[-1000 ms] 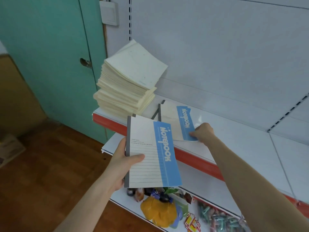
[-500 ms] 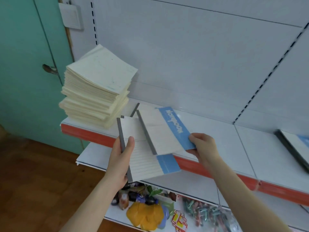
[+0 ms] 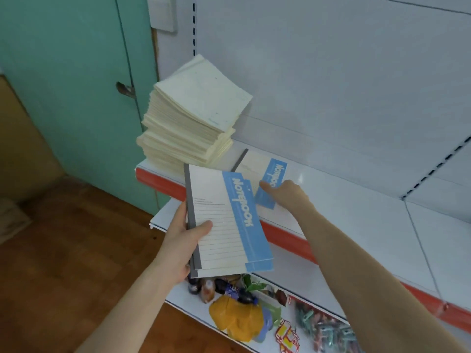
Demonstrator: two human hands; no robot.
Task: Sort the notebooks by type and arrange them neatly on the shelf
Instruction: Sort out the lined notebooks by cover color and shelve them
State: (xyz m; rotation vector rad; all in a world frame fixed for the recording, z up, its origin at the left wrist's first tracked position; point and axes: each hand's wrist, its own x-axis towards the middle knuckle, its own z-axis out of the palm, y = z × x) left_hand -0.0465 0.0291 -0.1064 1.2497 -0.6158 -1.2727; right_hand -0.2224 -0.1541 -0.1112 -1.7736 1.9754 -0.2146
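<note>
The held notebook (image 3: 224, 220) is white with ruled lines, a grey spine and a blue title band, like the notebook on the shelf (image 3: 265, 182); the stack (image 3: 188, 118) is cream, the shelf (image 3: 356, 217) white with a red edge.

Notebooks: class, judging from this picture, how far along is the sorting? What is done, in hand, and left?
Done: a cream stack stands at the shelf's left end, one blue notebook flat beside it. In hand: the left hand grips more blue notebooks; the right hand touches the one lying there. Left: probably laying the held ones on it and squaring the uneven cream stack.
</note>
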